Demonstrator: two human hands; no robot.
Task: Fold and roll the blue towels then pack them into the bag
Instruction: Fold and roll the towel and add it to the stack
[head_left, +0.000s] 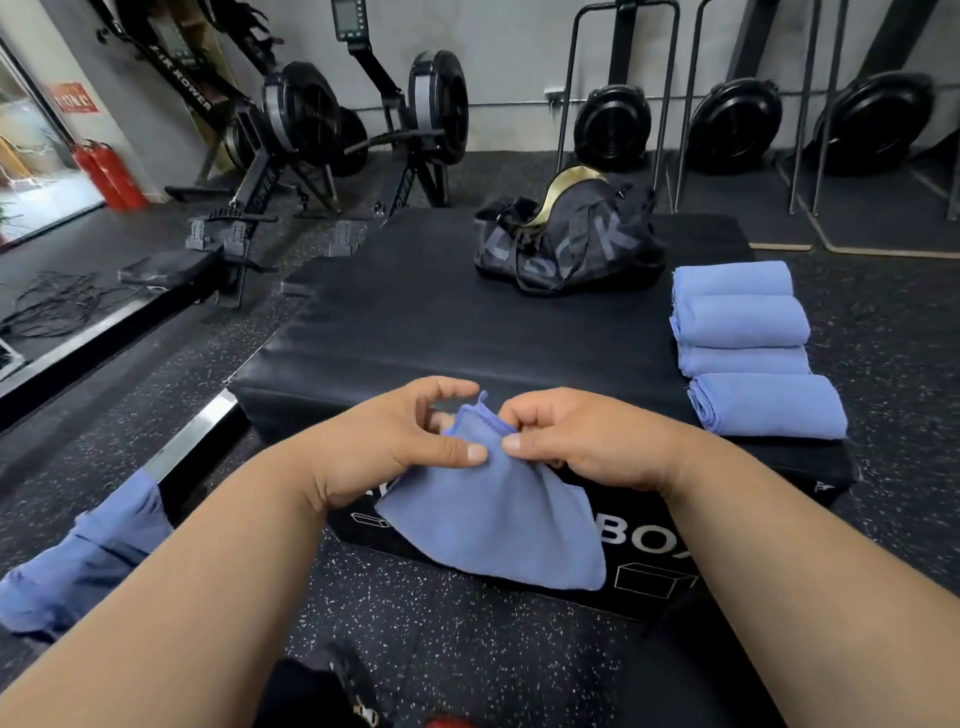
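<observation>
A blue towel (498, 525) hangs in front of the black padded box (415, 322), held up by one corner. My left hand (395, 441) pinches that corner with its thumb on the cloth. My right hand (571, 441) pinches the same corner from the right, close beside the left. Several rolled blue towels (743, 343) lie in a row on the right side of the box top. A black bag (566, 239) stands open at the back of the box. More loose blue towels (88, 566) lie on the floor at the lower left.
Rowing machines (291, 135) stand behind and to the left of the box. Black fan bikes (737, 124) line the back wall. Two red fire extinguishers (109, 174) stand by the window at the left. Speckled rubber floor (441, 623) surrounds the box.
</observation>
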